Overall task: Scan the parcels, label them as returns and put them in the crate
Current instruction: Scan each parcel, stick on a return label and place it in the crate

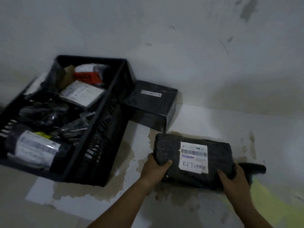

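Observation:
A black wrapped parcel (213,155) lies low over the floor at the lower right. Its white shipping label (194,156) carries a barcode and the handwritten word RETURN. My left hand (154,170) grips the parcel's left end, thumb on top. My right hand (233,180) grips its right front edge. To the left stands the black slatted crate (102,137), holding several wrapped parcels with white labels. A black box parcel (151,104) with a small label sits against the crate's right side by the wall.
A dark handle-like object (256,168) pokes out from behind the held parcel at the right. A yellow-green sheet (266,199) lies at the lower right. The pale floor shows brown stains around the crate and parcel. A white wall rises close behind.

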### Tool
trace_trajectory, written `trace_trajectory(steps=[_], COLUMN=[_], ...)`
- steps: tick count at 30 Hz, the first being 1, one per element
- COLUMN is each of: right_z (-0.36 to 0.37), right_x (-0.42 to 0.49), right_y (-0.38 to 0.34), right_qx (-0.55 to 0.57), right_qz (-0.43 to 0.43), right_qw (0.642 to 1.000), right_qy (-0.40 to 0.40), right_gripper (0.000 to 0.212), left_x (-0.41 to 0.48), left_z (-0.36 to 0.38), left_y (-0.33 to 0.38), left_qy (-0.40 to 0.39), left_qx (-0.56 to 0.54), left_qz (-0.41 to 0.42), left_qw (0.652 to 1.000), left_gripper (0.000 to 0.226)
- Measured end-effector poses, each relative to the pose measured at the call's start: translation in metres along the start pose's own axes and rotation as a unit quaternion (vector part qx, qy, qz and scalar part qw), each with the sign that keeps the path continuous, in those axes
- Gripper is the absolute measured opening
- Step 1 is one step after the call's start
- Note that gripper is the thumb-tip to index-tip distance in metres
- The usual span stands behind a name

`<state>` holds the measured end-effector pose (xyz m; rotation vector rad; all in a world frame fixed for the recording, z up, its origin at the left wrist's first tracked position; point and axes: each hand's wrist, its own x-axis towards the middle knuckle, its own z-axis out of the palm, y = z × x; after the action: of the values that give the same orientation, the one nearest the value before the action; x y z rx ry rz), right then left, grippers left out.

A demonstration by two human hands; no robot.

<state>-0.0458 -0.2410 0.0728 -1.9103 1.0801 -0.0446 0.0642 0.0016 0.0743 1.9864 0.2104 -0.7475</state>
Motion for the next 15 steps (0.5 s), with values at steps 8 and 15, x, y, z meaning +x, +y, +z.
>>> trace_trajectory(steps=[8,15], right_z=[-0.033,0.040], right_x=[-0.027,-0.071], right_y=[-0.148,-0.307], right_qx=[0.141,0.174], right_qz=[-0.085,-0.350], right_qw=[0.984,0.906], right_qy=[0.073,-0.161], right_gripper=[0.082,0.094], left_x=[-0.093,-0.120], left_z=[-0.137,-0.316], left_y=[0.120,0.152], left_qy=[0.088,0.245], left_qx=[0.062,0.006], left_qz=[0.271,0.346], left_qw=[0.956,0.906], left_gripper=[0.070,0.064])
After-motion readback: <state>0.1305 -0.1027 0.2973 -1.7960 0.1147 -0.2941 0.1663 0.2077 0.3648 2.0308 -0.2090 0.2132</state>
